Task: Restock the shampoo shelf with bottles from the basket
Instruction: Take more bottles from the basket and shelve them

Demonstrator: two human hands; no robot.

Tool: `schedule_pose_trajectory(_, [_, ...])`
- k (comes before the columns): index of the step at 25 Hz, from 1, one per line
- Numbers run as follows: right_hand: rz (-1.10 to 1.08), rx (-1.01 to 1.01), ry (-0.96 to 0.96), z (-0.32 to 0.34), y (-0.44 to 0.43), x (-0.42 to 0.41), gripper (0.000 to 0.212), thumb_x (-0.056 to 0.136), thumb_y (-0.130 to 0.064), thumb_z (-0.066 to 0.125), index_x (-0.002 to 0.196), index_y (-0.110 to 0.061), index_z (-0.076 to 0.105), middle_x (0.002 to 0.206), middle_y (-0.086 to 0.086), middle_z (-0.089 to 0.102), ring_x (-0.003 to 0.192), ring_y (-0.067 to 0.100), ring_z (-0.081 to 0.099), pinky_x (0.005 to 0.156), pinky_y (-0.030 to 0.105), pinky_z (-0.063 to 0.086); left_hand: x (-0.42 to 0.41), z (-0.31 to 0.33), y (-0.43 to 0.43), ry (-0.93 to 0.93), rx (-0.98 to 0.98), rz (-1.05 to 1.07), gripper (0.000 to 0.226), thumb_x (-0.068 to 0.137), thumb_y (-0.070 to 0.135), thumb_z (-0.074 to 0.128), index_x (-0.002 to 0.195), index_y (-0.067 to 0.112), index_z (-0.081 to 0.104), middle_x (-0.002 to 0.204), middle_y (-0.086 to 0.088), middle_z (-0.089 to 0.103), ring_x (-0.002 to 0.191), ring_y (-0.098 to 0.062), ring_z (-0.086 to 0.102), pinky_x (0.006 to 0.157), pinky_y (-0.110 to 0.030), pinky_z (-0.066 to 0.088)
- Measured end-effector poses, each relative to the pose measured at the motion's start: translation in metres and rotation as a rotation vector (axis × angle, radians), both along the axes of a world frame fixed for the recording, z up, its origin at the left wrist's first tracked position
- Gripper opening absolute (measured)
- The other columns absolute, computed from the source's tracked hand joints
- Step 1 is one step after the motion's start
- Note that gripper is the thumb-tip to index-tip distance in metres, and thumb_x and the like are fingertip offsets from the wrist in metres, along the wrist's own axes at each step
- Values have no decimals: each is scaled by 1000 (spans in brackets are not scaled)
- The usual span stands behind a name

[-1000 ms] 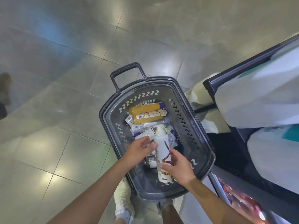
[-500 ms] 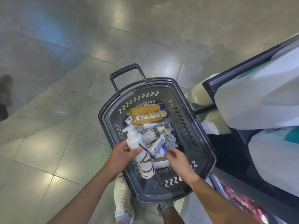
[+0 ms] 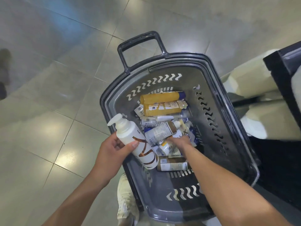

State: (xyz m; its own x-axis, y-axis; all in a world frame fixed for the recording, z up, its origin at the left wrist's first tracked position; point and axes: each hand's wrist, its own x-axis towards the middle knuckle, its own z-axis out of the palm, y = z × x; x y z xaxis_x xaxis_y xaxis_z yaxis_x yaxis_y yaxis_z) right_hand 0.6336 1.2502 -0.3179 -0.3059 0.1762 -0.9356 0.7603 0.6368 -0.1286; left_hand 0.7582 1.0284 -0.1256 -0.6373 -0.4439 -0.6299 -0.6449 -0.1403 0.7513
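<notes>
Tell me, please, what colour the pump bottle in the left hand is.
The pump bottle is white with copper-brown swirls; the head view shows it best.

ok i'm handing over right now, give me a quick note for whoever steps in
Left hand grips the white pump bottle, held tilted over the basket's left rim.
Right hand is down among the loose bottles, fingers hidden; cannot tell whether it holds one.
Basket stands on the floor tiles, many bottles lying in it, two yellow bottles at the far end.
Done: one bottle picked out.
Left: shelve it, then empty the basket.
</notes>
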Motion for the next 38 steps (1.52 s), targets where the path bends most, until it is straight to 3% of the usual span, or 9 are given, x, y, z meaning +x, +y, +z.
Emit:
schedule_pose_trajectory(6, [-169,-1,-18,-10,-3,3,66,78,-22,86,131,0,53,129,18,65,113,35,65,99,47,56,-3,0,3,18,34,-5,32,86,11,80,115,21,71,102,16,80,92,0,74,75,-8,53])
schedule_pose_trajectory(9, [-212,-9,-98,19,4,-3,55,78,-7,85,123,0,54,109,20,67,97,33,69,85,50,62,-9,0,6,3,42,3,31,87,8,81,113,23,71,99,18,80,92,-3,75,73,-8,54])
schedule_pose_trajectory(12, [-175,-5,-79,61,15,4,48,81,-3,81,122,-5,56,97,12,64,82,24,64,63,37,57,-15,4,6,-17,72,3,30,87,6,81,110,23,71,96,19,80,91,-4,76,72,-10,55])
schedule_pose_trajectory(15, [-177,-74,-16,107,29,18,52,78,7,80,123,-10,61,114,12,71,99,29,67,82,41,58,-19,19,3,-17,81,-49,31,87,7,82,111,23,71,95,23,79,90,1,75,71,-8,54])
schedule_pose_trajectory(18, [-59,-143,112,166,33,26,62,72,4,87,124,-16,60,114,3,71,106,23,67,94,41,54,-21,51,-5,0,92,-127,32,87,12,83,114,25,71,101,22,79,94,-1,75,73,-9,55])
schedule_pose_trajectory(24, [120,-245,413,314,14,37,65,64,-21,95,102,-50,50,99,-33,66,89,-20,62,73,12,45,-43,150,-23,91,130,-339,44,83,19,86,121,28,67,110,14,79,105,-7,74,90,-22,58])
schedule_pose_trajectory(28, [173,-300,565,427,6,52,70,60,-31,92,114,-50,52,111,-26,68,105,-6,64,87,23,51,-55,251,-34,194,175,-542,47,86,13,84,128,23,67,120,9,78,113,-10,73,97,-27,58])
schedule_pose_trajectory(32, [180,-358,727,538,10,67,79,68,-25,94,113,-67,46,110,-43,62,105,-18,59,77,2,47,-59,360,-30,261,201,-715,40,88,9,81,125,21,68,117,8,78,109,-10,74,87,-20,58])
schedule_pose_trajectory(38, [63,-497,907,676,40,107,73,73,-14,94,122,-49,53,117,-30,69,105,-3,70,83,16,58,-47,509,10,415,188,-868,47,80,21,82,125,20,67,120,1,78,115,-19,73,96,-30,59])
